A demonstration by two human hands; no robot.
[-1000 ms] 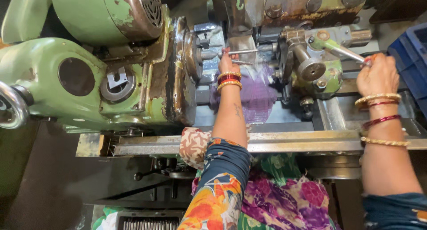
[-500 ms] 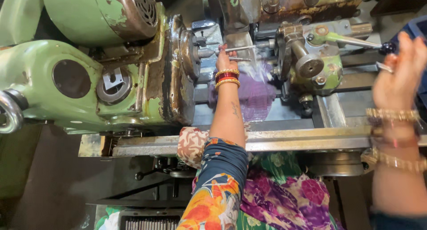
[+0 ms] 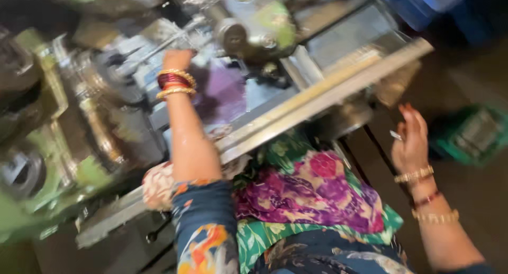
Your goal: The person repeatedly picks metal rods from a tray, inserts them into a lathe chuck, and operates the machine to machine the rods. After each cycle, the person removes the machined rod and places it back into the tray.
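Leftmost, a green machine body fills the near-left of the blurred view, its metal housing running toward the far side. Just right of it, the left hand reaches far in, up against a thin metal rod that juts from the machine; the blur hides whether the fingers are closed on the rod or only resting against it. Red and gold bangles ring that wrist. Beyond the hand to the right sits a rounded green-and-steel tool head, with a purple-tinted tray surface below it. A long pale metal rail runs diagonally from near-left to far-right across the front of the machine. Nearer, a purple and green floral cloth covers the person's lap. Farther right, the right hand hangs well apart from the machine, fingers spread loosely, with a small pale piece pinched at its fingertips. At the far-right edge lies a green crate.
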